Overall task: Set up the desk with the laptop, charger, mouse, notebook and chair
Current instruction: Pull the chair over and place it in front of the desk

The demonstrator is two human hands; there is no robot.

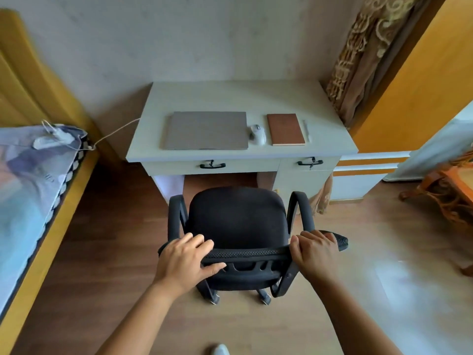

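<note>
I have both hands on the black office chair (238, 221), which faces the desk (230, 98): left hand (184, 257) and right hand (314, 252) fingers clamped over its backrest top. On the desk lie the closed laptop (206, 130), mouse (256, 134) and brown notebook (285, 129).

Pale, faintly mottled wall (204, 34) behind the worktop. Wood-plank floor (115, 239), brown, with a bright washed-out patch at right. Bed (30, 180) along left edge: yellow-orange frame, patterned blue-grey cover, matching headboard (28, 73) against the wall. Brown-and-gold patterned curtain (358, 60) hangs at upper right, beside an orange panel (422, 85). Carved orange wooden furniture (445, 190) at far right, partly cut off.
</note>
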